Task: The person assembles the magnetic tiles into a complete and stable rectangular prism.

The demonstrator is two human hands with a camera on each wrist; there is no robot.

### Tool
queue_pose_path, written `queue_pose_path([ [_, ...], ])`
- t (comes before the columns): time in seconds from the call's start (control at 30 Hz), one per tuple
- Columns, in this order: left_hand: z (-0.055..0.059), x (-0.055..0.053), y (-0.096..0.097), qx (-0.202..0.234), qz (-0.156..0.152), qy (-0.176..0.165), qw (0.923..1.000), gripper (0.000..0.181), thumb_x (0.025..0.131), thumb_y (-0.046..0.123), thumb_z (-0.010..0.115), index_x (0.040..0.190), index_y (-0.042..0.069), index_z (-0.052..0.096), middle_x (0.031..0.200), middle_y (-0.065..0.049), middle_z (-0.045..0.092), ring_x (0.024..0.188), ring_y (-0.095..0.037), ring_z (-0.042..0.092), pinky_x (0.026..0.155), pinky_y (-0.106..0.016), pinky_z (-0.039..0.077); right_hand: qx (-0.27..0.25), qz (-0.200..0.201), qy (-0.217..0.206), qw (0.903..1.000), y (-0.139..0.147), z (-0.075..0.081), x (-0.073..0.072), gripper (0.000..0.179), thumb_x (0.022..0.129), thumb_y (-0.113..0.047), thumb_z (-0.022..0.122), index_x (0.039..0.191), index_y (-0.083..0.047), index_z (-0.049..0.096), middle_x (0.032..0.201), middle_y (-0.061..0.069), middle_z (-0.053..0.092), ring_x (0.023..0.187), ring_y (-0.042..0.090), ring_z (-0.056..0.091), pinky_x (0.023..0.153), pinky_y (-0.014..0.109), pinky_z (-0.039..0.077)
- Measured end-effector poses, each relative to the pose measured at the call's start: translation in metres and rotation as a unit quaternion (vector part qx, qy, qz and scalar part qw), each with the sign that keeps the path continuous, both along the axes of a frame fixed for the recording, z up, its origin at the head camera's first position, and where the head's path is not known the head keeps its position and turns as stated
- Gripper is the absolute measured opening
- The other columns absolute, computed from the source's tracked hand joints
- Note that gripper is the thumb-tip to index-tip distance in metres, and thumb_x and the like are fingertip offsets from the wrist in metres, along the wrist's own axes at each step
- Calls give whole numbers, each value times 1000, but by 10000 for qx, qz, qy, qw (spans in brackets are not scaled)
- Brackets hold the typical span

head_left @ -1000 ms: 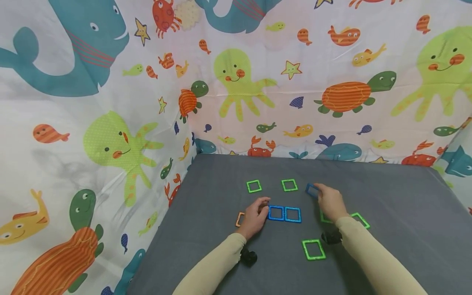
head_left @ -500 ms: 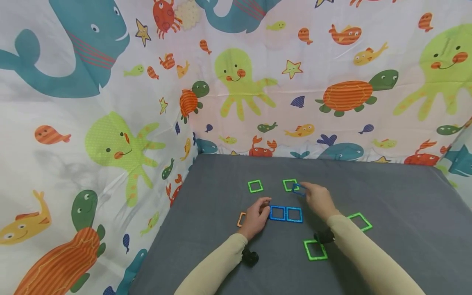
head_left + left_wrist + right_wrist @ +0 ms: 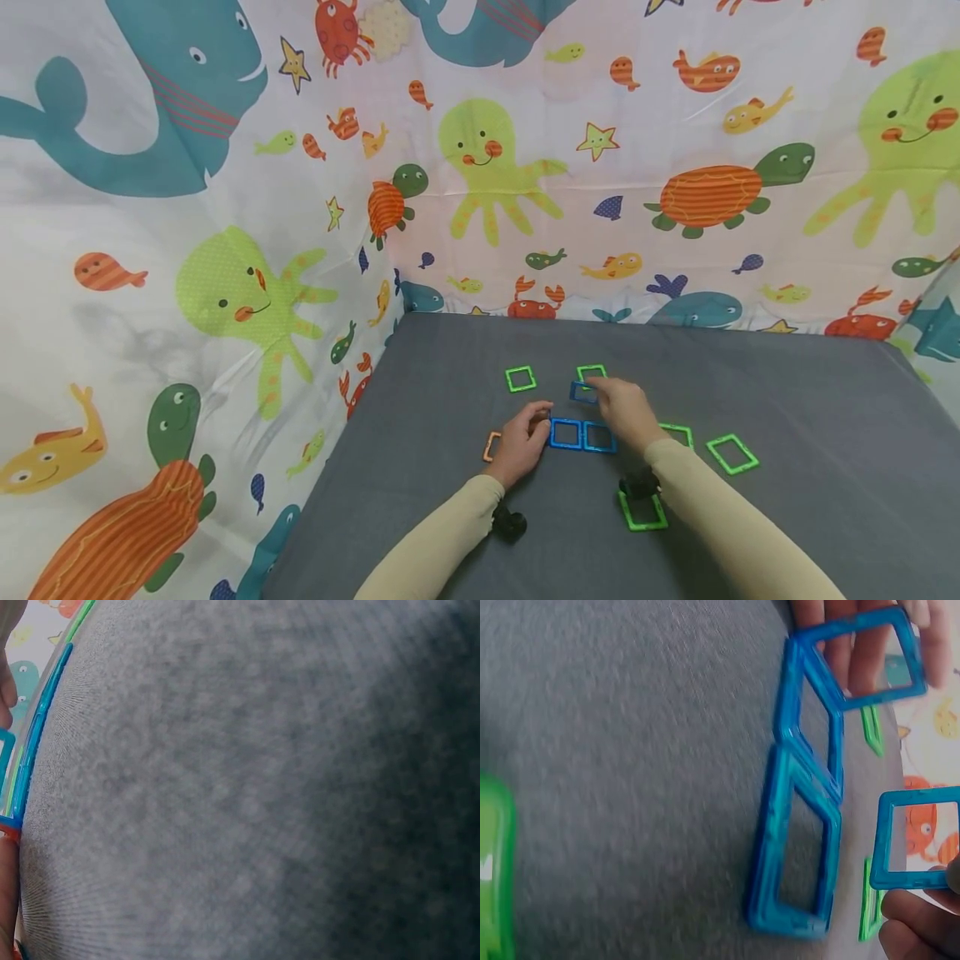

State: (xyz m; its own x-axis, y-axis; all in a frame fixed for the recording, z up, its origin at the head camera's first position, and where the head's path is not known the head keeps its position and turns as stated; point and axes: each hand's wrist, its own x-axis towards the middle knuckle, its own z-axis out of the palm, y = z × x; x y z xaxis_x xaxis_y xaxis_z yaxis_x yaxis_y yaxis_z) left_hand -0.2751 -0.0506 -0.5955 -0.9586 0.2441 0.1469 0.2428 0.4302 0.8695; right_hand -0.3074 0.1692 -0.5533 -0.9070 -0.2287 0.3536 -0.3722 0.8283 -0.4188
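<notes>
White cloth (image 3: 542, 112) printed with sea creatures spans the top and left of the head view. A teal whale (image 3: 195, 100) fills the upper left, a red crab (image 3: 337, 35) just to its right. One green octopus (image 3: 480, 137) is at upper centre, another octopus (image 3: 221, 287) at left. A big turtle (image 3: 97, 508) runs off the lower left; a second turtle (image 3: 708, 196) shows at upper right. A yellow star (image 3: 597, 140) lies between that one and the upper-centre octopus. Grey table (image 3: 840, 433) covers the lower middle and right.
</notes>
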Motion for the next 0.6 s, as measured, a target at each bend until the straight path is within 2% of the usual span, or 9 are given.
queue_pose_path([
  [0.23, 0, -1, 1, -31, -7, 45, 10000, 38, 107, 25, 47, 143, 17, 56, 136, -10, 67, 118, -21, 68, 99, -39, 55, -9, 178, -80, 9998, -12, 1, 0, 30, 98, 0, 57, 124, -4, 73, 115, 19, 75, 101, 36, 73, 85, 51, 58],
  [0.37, 0, 0, 0, -12, -21, 107, 9999, 38, 107, 25, 47, 143, 16, 56, 136, -11, 68, 119, -21, 68, 100, -40, 55, 2, 263, -42, 9996, -16, 1, 2, 31, 98, 2, 57, 124, -4, 73, 112, 19, 76, 96, 33, 74, 81, 49, 59],
  [0.5, -1, 1, 0, -14, -35, 164, 9999, 38, 107, 25, 47, 144, 16, 56, 136, -10, 68, 119, -22, 68, 99, -40, 55, 8, 343, 58, 9994, -17, -2, 2, 31, 97, 3, 57, 123, -4, 73, 106, 19, 77, 82, 29, 72, 73, 45, 58],
  [0.6, -1, 1, 0, -17, -24, 204, 9998, 37, 107, 25, 47, 143, 18, 56, 135, -9, 68, 118, -22, 69, 98, -40, 55, -14, 399, 66, 9992, -19, -4, 3, 31, 98, 1, 57, 123, -5, 73, 106, 18, 77, 84, 30, 73, 75, 46, 58],
])
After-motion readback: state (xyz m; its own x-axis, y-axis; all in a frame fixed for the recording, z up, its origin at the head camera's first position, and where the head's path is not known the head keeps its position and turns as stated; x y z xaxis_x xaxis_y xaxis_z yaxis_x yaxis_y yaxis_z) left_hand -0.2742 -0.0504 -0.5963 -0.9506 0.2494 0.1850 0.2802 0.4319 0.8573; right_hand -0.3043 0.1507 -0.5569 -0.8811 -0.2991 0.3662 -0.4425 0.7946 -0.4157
